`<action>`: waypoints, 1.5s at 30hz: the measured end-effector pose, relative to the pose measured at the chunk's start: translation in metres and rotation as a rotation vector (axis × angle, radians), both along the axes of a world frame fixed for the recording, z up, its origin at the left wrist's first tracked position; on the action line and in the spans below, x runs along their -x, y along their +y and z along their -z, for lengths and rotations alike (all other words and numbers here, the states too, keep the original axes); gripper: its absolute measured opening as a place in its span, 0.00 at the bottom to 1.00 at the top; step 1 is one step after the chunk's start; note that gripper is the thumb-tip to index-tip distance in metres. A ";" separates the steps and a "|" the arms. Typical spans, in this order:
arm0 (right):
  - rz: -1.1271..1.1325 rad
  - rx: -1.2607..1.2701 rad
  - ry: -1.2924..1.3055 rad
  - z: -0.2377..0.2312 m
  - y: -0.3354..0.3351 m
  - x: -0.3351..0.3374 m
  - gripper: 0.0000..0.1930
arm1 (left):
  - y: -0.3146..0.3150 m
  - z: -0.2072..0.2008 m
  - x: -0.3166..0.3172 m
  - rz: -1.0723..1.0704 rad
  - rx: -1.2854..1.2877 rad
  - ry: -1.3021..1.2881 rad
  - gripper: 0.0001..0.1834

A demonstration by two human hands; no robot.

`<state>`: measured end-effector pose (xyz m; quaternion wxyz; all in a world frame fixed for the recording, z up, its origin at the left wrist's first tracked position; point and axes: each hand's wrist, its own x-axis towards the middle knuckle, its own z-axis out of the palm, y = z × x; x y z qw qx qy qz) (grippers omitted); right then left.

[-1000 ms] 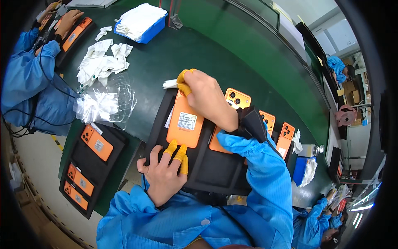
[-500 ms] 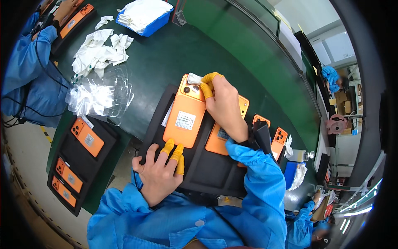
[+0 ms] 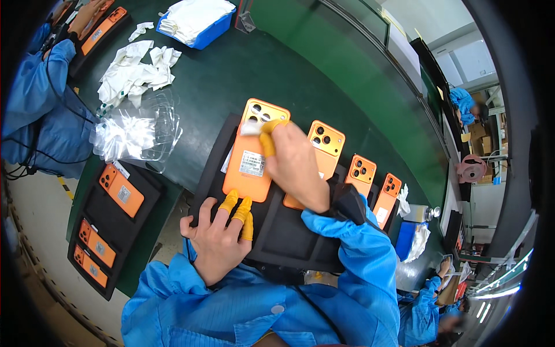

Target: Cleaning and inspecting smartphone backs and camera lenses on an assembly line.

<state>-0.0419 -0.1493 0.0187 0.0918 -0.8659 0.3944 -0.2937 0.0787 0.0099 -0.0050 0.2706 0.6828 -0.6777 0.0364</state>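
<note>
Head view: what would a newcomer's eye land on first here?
The orange phone at centre, lying back-up on a black tray: the right hand presses a small white wipe on its camera end, while the left hand, in yellow finger cots, steadies its near edge. More orange phones line up to the right, and crumpled white cloths lie on the green table at upper left.

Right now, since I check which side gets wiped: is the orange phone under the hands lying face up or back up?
Back up. The orange phone shows its camera cluster and a white sticker; the right hand presses a white wipe near the cameras, and the left hand steadies its lower edge.
</note>
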 end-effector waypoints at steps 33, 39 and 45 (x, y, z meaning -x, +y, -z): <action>-0.275 0.015 -0.042 0.008 0.013 -0.025 0.12 | -0.003 0.006 -0.001 -0.067 0.135 -0.020 0.06; -0.527 -0.139 0.060 0.008 0.045 -0.012 0.10 | 0.007 0.015 -0.014 0.077 0.301 0.142 0.10; -0.437 -0.212 0.089 0.003 0.068 0.006 0.09 | 0.001 0.008 -0.021 0.253 0.422 0.218 0.11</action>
